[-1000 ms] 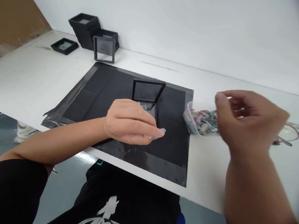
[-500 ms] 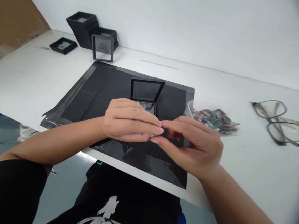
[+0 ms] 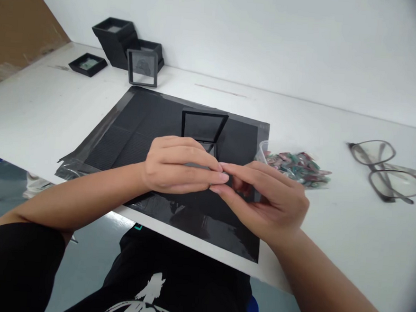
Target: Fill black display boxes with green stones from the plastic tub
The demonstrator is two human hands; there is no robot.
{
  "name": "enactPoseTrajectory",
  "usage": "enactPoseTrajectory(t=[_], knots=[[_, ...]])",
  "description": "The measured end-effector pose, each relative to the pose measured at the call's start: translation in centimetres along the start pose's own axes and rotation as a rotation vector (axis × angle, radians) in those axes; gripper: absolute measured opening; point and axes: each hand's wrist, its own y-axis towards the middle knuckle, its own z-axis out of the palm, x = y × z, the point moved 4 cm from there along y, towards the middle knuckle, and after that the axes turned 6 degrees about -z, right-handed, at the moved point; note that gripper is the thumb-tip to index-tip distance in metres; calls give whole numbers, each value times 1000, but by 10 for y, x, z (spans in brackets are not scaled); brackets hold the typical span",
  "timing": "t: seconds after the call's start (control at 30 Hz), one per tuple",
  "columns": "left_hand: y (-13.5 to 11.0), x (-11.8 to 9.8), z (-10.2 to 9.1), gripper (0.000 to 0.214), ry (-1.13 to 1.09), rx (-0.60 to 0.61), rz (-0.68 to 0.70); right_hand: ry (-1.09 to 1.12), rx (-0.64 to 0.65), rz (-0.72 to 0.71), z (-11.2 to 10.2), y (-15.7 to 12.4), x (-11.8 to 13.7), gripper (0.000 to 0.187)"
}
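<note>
My left hand (image 3: pixel 184 166) is held palm down over the black mat, its fingers bent together over something I cannot make out. My right hand (image 3: pixel 267 193) meets it at the fingertips, thumb and forefinger closed in a pinch. Whatever lies between the fingers is hidden. Just behind my left hand an open black display frame (image 3: pixel 203 126) stands on the black mat (image 3: pixel 202 231), its clear-windowed lid tilted up. Its lower half is mostly covered by my left hand.
A clear plastic tub (image 3: pixel 263 152) lies right of the mat, with a heap of small red and green packets (image 3: pixel 298 168) by it. Glasses (image 3: pixel 388 171) rest farther right. Black frames (image 3: pixel 118 43) are stacked at the back left, another frame (image 3: pixel 88 64) beside them.
Both hands stay almost in place, with the fingertips shifting slightly. The green bit seen behind my left hand, and the small shiny bit at the fingertips, no longer show.
</note>
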Motion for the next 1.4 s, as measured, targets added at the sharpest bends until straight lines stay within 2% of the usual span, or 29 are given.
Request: enactPoseTrajectory(t=[0.33,0.6,0.8,0.97,1.1,1.23,1.4], knots=[[-1,1,1,15,18,-13,-27,-28,-30,-88,-1,2,0,22],[-1,1,1,18,11,-9,-20,-36,-65,-78,0,-1,-1,28],[-2,2,2,23,10,-42,-33,-74,-59,-98,-4,0,-1,18],[-3,4,3,21,-3,-92,-92,-57,-157,-81,-16,4,-3,23],[-3,3,3,21,-35,-159,-112,-29,-204,1,-24,2,-6,24],[-1,1,1,16,-61,-226,-78,15,-228,120,-24,-3,-12,19],[0,0,-1,14,-54,-310,-21,100,-226,174,-22,-4,-16,16]])
